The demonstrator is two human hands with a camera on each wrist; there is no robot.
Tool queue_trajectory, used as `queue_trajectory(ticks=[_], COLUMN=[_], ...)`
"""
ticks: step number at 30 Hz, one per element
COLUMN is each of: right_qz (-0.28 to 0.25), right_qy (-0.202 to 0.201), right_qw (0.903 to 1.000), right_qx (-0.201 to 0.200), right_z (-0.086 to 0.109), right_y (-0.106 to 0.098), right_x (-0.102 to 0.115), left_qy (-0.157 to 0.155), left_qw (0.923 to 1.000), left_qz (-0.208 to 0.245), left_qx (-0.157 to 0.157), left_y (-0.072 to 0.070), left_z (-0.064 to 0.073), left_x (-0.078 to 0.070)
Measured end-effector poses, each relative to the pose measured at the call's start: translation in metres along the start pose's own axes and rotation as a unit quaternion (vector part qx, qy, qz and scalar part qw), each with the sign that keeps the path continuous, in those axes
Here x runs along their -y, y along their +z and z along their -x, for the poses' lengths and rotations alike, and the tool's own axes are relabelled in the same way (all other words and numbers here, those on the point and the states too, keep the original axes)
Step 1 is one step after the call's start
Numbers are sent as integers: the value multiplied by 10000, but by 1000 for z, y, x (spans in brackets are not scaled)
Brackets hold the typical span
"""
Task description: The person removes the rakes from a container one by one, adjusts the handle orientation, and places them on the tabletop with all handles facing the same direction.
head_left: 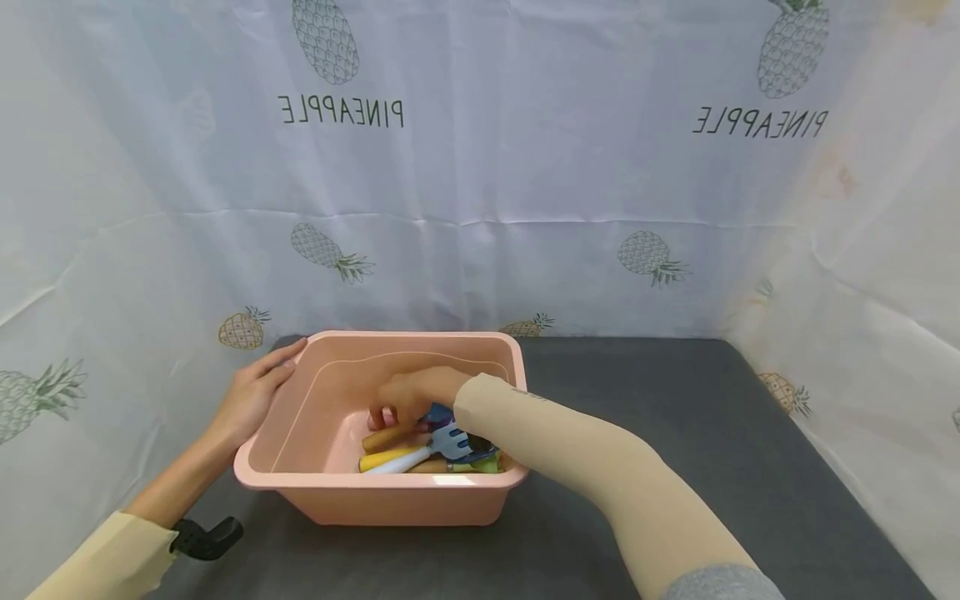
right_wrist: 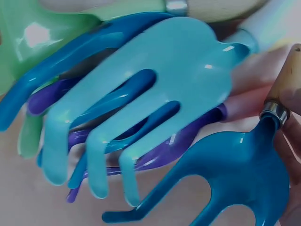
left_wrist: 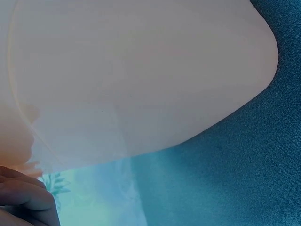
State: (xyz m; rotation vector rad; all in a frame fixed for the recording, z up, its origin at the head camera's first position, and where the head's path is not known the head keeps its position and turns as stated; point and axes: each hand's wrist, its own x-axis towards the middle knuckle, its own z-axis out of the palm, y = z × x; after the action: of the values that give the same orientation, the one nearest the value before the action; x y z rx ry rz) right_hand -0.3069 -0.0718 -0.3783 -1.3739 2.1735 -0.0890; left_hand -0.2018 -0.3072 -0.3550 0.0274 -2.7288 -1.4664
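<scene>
A pink plastic basin (head_left: 408, 500) stands on the dark table, with several garden hand tools heaped in its right part. My left hand (head_left: 251, 400) grips the basin's left rim near the far corner; its bent fingers (left_wrist: 28, 195) show beside the basin wall in the left wrist view. Inside the basin, my right hand (head_left: 412, 396) holds a dark blue hand rake (right_wrist: 244, 162) by its wooden handle (right_wrist: 288, 77). Beside this rake lies a light blue hand fork (right_wrist: 176, 61) with bent tines, on top of purple and other blue tools. Part of the right hand is cut off in the wrist view.
A green tool (right_wrist: 35, 42) lies at the pile's edge, and a yellow handle (head_left: 386, 458) shows near the basin's front wall. The dark tabletop (head_left: 637, 400) extends to the right. White pineapple-print curtains (head_left: 480, 167) enclose the back and sides.
</scene>
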Motion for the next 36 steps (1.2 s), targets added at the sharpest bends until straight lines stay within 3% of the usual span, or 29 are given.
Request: queue_trajectory(ticks=[6,11,17,21,31,36], right_qz=[-143,-168,-877,-1146,-1024,-950], right_qy=[35,-244,-608,-530,-439,-603], right_qw=[9998,9993,9942,9920,9927,9916], right_qx=[-162,-245,-92,-58,-463,-631], right_z=[3,8,13,20,46,59], right_y=[-11,-20,-30,-38,-62,-73], right_x=[2,3,0,1,7,11], left_qy=[16,-35,-101,-99,-83,-39], left_qw=[10000,9999,9997,9997,9998,9997], left_qz=[48,127,216,226,150,256], left_qx=[6,24,66,95,23,15], left_y=[-1,-2,0,0,1,-1], left_z=[1,1,1,2,1,2], left_x=[0,-1,-2,-2,-3,-3])
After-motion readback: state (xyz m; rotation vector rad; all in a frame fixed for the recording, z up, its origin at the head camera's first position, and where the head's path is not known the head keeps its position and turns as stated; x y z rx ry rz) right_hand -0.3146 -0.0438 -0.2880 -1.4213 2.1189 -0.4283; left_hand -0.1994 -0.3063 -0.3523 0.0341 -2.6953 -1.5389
